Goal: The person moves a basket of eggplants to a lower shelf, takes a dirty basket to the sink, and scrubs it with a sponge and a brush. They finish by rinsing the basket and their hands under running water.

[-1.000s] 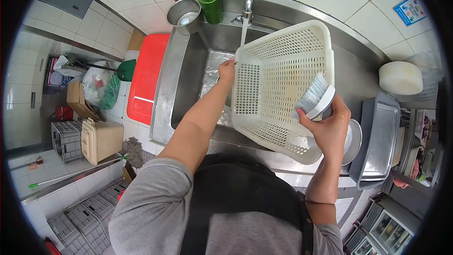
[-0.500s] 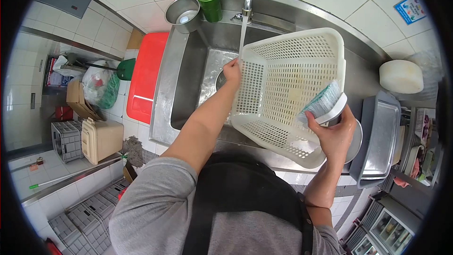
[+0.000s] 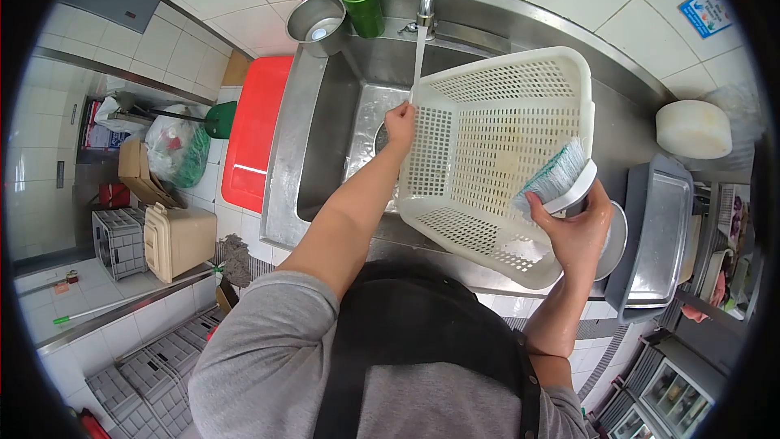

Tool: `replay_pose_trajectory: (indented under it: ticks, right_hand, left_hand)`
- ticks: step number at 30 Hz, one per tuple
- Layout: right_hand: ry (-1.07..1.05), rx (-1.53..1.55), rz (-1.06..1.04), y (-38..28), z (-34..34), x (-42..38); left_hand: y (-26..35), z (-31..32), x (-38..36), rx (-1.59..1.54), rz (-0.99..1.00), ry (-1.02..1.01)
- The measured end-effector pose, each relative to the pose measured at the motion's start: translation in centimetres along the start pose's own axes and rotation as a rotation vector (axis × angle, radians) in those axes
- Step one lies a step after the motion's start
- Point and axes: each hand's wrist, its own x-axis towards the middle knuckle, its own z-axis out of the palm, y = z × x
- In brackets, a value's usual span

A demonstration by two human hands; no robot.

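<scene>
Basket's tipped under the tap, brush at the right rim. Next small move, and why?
Probably sweep the brush down the basket's inner wall. The right hand holds its bristles at the right rim, the left hand steadies the left rim, and water runs at that edge.

A green soap bottle stands beside a steel cup.

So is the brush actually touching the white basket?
Touching. The head view shows the brush bristles pressed against the white basket wall, held by the right hand.

Steel sink counter (soap bottle, trays)
</scene>
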Motion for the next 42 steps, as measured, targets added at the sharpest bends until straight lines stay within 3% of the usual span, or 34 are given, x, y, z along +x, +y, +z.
replay_pose_trajectory:
  ticks: [8, 10, 13, 17, 20, 22, 27, 30, 32, 35, 38, 42]
  right_hand:
    - [-0.008, 0.018, 0.029, 0.4, -0.6, -0.2]
    - [-0.014, 0.028, 0.027, 0.3, -0.6, -0.3]
    - [-0.014, 0.030, 0.043, 0.4, -0.8, -0.4]
    - [-0.013, 0.056, 0.120, 1.2, -1.6, -0.4]
    - [0.001, 0.056, 0.130, 2.1, -1.7, -0.6]
    - [-0.005, 0.072, 0.119, 2.0, -1.6, -0.7]
    - [0.001, 0.046, 0.066, 1.6, -1.6, -1.0]
    - [0.001, 0.054, 0.037, 1.7, -0.9, -1.0]
    - [-0.001, 0.062, 0.035, 1.8, -0.6, -1.0]
    - [0.008, 0.063, 0.025, 1.5, -0.3, -1.0]
    - [0.007, 0.063, 0.017, 0.8, -0.5, -0.7]
    - [-0.001, 0.073, 0.001, 0.4, -0.7, -0.6]
  left_hand:
    - [0.2, -0.3, -0.5, -0.245, -0.208, -0.065]
    - [1.3, -0.8, -0.7, -0.567, -0.470, -0.159]
    - [2.2, -1.8, -0.6, -0.704, -0.583, -0.282]
    - [2.3, -2.6, -0.8, -0.689, -0.520, -0.316]
    - [2.0, -2.9, -0.5, -0.687, -0.500, -0.457]
    - [2.1, -2.2, -0.8, -0.676, -0.525, -0.269]
    - [1.9, -1.6, -0.6, -0.653, -0.492, -0.258]
    - [2.8, -1.9, -0.9, -0.512, -0.443, -0.136]
    - [4.2, -1.7, -2.0, -0.157, -0.219, -0.017]
    - [2.5, -1.9, -1.3, -0.064, -0.045, -0.050]
    - [2.5, -2.5, -1.7, -0.247, -0.041, -0.164]
    - [3.9, -2.1, -2.5, -0.313, -0.087, -0.133]
